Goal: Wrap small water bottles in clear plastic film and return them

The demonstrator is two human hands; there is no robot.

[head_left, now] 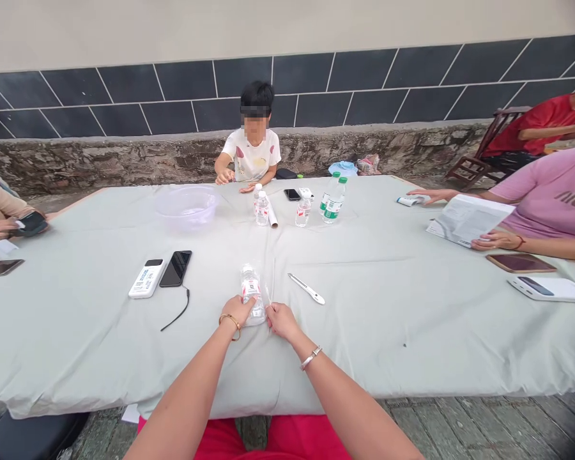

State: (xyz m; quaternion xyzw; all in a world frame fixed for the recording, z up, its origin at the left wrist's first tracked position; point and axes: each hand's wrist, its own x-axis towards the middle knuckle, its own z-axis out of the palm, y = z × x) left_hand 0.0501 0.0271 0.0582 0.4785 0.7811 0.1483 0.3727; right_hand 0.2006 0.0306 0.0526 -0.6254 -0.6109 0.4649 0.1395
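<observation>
Here — bottle (250, 285) in left hand (238, 311), top beyond grip.

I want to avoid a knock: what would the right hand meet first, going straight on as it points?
Most likely the bottle in the left hand, just ahead and left of the right hand; one view leaves the exact gap unclear.

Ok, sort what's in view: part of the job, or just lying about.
In the job:
nearest bottle, in left hand
clear plastic, at right hand
knife, probably: close but untouched

Lying about, seemingly:
white power bank
nearest black phone
cord
purple basin
</observation>
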